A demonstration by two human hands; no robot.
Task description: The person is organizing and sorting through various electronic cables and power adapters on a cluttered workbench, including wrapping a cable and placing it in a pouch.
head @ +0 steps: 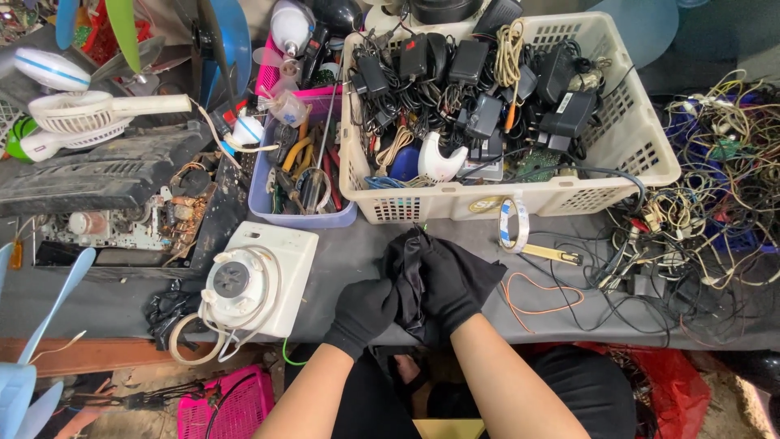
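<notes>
At the table's near edge, both gloved hands meet over a black cloth (410, 272) bunched on the grey table (349, 252). Left hand (363, 313) comes up from the lower middle, forearm bare, fingers curled into the cloth's left folds. Right hand (449, 284) lies beside it, knuckles up, fingers clenched on the cloth's upper part; the two gloves nearly touch. One cloth corner rises toward the basket (634, 138), which is full of black adapters and cables and sits just behind. A tape roll (513, 223) leans against the basket's front wall. Left of the hands, a white fan base (262, 280) stands close, overhanging the table edge. Behind it sits a lilac tray (305, 215) of tools. Right of the hands runs an orange wire (540, 297), then a dense tangle of cables (715, 211). Bare table shows only in a narrow strip between cloth and fan base, and around the orange wire.
</notes>
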